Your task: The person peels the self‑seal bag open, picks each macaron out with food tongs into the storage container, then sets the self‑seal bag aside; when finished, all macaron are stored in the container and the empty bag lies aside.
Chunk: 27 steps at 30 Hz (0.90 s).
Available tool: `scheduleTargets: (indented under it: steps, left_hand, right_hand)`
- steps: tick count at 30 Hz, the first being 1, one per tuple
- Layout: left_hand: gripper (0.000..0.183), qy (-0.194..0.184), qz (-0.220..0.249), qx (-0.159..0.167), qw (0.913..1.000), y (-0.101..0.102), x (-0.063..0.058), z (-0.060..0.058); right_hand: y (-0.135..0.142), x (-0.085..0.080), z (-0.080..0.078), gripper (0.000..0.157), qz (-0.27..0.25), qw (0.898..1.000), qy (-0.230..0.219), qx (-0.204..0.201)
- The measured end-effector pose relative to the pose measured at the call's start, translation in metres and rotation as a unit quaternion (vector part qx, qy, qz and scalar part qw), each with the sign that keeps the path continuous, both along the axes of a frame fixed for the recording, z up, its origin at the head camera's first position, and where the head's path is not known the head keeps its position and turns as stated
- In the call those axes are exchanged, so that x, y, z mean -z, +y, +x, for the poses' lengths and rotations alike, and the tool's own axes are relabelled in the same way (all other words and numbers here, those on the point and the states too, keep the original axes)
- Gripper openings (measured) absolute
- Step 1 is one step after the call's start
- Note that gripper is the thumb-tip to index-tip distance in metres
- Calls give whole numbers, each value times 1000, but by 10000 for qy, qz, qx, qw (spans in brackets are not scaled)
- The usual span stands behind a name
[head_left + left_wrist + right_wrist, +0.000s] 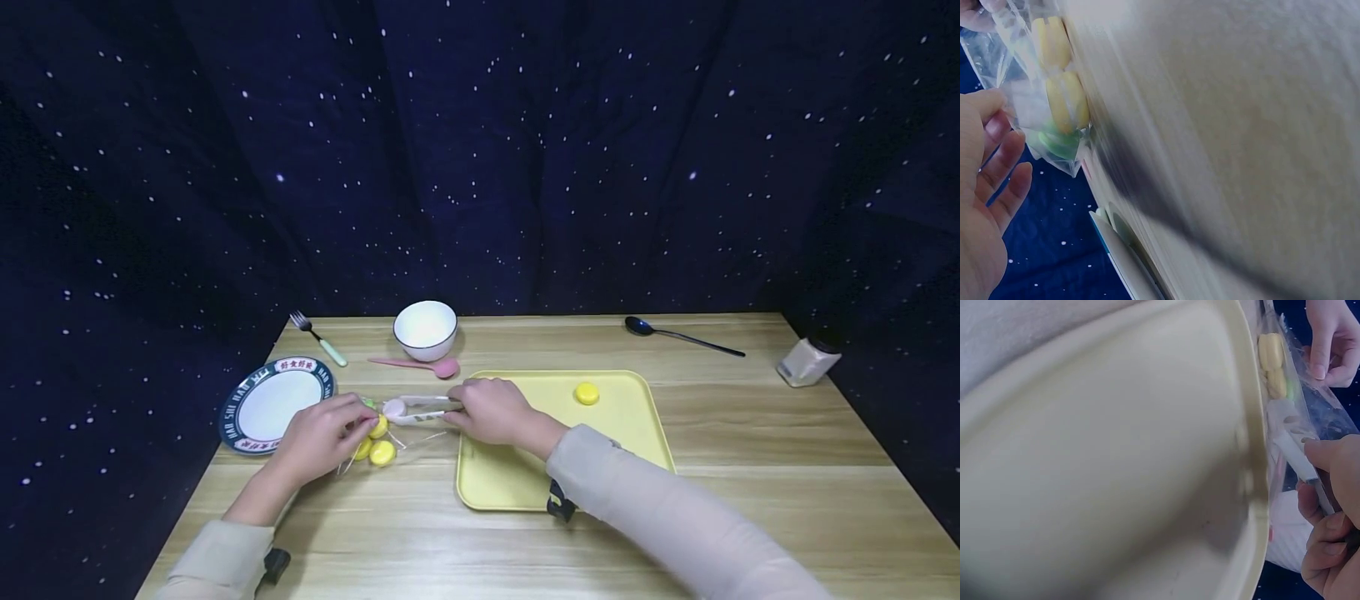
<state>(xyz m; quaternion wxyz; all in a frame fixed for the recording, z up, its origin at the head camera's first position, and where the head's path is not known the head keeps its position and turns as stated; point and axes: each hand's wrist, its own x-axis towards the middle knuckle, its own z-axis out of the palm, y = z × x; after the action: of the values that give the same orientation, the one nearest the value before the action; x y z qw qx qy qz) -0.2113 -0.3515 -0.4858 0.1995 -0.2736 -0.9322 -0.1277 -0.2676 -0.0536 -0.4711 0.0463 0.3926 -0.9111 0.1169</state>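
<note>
My left hand [318, 433] pinches a clear plastic bag [1020, 103] between thumb and forefinger, its other fingers loosely bent. Yellow macarons [382, 453] and a green macaron [1059, 142] show through the film. From the other side, my right hand [495, 410] grips a pair of tongs [420, 416] over the left edge of the yellow tray [468, 497]. The pale tong ends reach into the bag, one on either side of a light lilac macaron [394, 408]. Another yellow macaron [587, 393] lies on the tray.
Left of the bag lies a blue-rimmed plate [238, 408], with a fork [318, 338] behind it. A white bowl [426, 329] and a pink spoon [446, 367] are at the back. A black spoon [678, 336] and a dark-lidded jar [808, 363] are at the right.
</note>
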Motion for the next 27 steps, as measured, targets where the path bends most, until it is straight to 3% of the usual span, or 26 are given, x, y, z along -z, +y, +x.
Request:
scheduleTargets:
  steps: [6,13,27]
  left_hand:
    - [9,28,-2,-12,10000,1,1,0]
    - [8,83,50,22,10000,0,3,-1]
    - [8,59,26,-17,10000,1,1,-1]
  right_hand:
    - [3,2,0,26,49,9999,93,-68]
    - [24,1,3,30,23,9996,91,-265]
    - [56,-20,3,23,-213,9988,123,-434]
